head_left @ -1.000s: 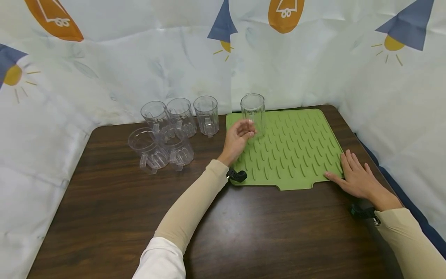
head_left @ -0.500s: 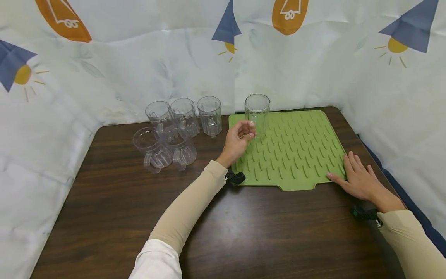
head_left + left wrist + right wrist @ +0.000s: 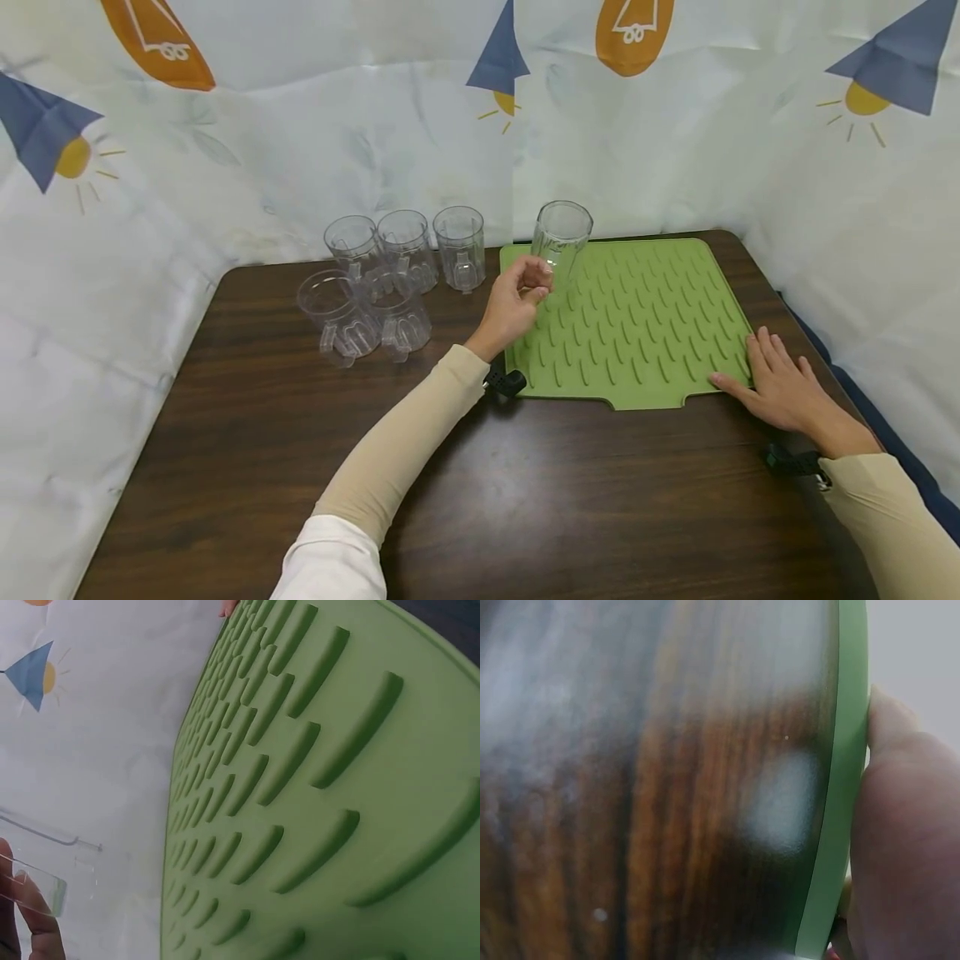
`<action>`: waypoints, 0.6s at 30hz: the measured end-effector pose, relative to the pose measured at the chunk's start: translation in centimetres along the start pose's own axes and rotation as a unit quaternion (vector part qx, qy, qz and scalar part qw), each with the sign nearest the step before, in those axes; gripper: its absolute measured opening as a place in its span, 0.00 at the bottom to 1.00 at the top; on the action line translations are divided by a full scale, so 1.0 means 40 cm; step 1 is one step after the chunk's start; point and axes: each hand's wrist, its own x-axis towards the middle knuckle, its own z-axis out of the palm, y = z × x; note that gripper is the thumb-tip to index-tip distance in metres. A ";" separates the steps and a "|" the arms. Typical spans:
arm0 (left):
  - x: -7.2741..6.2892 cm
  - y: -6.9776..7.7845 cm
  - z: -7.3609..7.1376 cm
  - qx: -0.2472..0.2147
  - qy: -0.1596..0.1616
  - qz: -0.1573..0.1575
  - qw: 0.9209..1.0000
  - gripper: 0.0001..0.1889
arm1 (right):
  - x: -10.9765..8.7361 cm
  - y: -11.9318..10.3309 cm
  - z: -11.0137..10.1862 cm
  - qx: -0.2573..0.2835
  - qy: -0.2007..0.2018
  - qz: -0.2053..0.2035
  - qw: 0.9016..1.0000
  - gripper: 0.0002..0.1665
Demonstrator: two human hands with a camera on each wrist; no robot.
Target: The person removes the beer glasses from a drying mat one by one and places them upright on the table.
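My left hand (image 3: 513,302) pinches the handle (image 3: 41,892) of a clear mug (image 3: 561,232) between thumb and fingers. This mug stands rim up over the back left part of a green ridged mat (image 3: 637,333), its lower part overlapped by the fingers. Over at the mat's front right corner my right hand (image 3: 787,392) lies flat with fingers spread, touching the edge. The right wrist view catches its thumb (image 3: 907,832) against the mat's green rim.
Several more clear mugs (image 3: 459,242) stand close together at the back left of the dark wooden table (image 3: 450,500), handles facing forward. A patterned white cloth (image 3: 337,125) hangs right behind the table and along its sides.
The head view has shifted a little, so the scene sits further right. The held mug has moved slightly right relative to the left hand. The right hand keeps its place on the mat.
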 end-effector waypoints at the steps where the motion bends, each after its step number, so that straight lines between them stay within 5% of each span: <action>1: -0.002 0.002 -0.001 0.013 -0.001 0.003 1.000 0.11 | 0.000 0.001 0.000 0.000 0.000 0.000 1.000 0.65; 11: -0.024 0.020 -0.015 0.106 -0.030 0.047 0.993 0.11 | 0.003 0.008 0.001 0.008 0.000 -0.001 1.000 0.64; 18: -0.032 0.025 -0.019 0.191 -0.031 0.111 0.975 0.14 | 0.004 0.005 -0.011 0.030 0.001 0.001 1.000 0.62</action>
